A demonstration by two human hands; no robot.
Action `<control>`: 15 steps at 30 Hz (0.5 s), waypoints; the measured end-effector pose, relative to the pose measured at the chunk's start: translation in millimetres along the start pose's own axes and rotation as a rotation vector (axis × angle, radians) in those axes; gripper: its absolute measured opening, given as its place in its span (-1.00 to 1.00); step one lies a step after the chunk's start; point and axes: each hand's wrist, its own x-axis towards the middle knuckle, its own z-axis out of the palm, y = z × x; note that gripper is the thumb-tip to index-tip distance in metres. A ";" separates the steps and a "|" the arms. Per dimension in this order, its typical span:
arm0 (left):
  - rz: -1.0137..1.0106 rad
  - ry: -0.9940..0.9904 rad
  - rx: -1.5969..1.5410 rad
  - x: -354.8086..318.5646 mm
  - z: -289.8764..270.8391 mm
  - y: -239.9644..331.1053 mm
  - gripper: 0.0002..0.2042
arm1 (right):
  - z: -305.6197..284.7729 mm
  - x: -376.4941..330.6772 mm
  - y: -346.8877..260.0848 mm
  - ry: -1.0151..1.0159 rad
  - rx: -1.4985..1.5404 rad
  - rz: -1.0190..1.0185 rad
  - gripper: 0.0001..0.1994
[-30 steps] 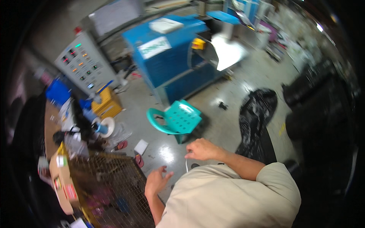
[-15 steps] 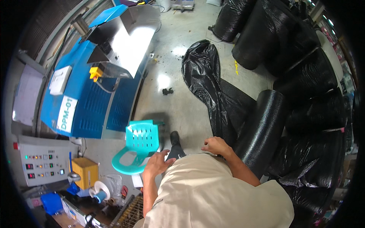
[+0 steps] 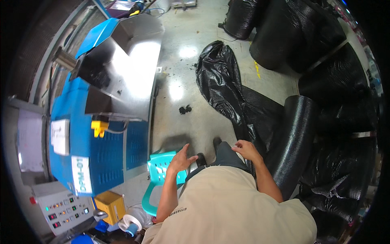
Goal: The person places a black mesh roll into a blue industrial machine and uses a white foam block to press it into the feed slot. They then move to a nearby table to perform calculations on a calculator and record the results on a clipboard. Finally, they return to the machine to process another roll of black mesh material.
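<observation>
My left hand (image 3: 181, 160) hangs in front of my body with its fingers spread, holding nothing. It is just above the turquoise plastic chair (image 3: 157, 166), which is partly hidden behind my left forearm. My right hand (image 3: 248, 150) is held at waist height, fingers loosely bent and apart, with nothing visible in it. Nearest to it, on the right, lies a roll of black bubble wrap (image 3: 293, 138). A crumpled black plastic sheet (image 3: 219, 77) stretches over the floor ahead and runs back beside that roll.
A blue machine (image 3: 105, 162) with a shiny metal hopper (image 3: 134, 69) stands on the left. Below it are a control panel (image 3: 67, 211) and a yellow box (image 3: 110, 206). Several large black rolls (image 3: 280, 36) line the right side. Black scraps (image 3: 185, 110) lie on the floor.
I have stepped forward, and the machine and chair sit lower in view. The left hand has risen and its fingers have spread. Neither hand has taken hold of anything.
</observation>
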 end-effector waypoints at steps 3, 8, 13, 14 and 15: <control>-0.082 -0.046 -0.073 83.0 0.0 2.7 -0.01 | -23.6 32.8 51.2 0.042 -0.026 0.122 -0.43; -0.242 -0.016 -0.002 231.6 32.3 -33.6 0.10 | -56.1 122.7 124.1 0.036 -0.012 0.281 -0.23; -0.557 -0.035 -0.167 353.2 29.1 -45.3 0.21 | -95.6 261.6 174.2 -0.062 0.215 0.445 -0.05; -0.590 -0.036 -0.119 367.5 28.9 -53.5 0.21 | -97.7 291.0 199.4 -0.093 0.295 0.472 0.06; -0.601 -0.030 -0.065 398.8 23.8 -61.5 0.22 | -106.5 319.9 212.8 -0.078 0.200 0.534 0.09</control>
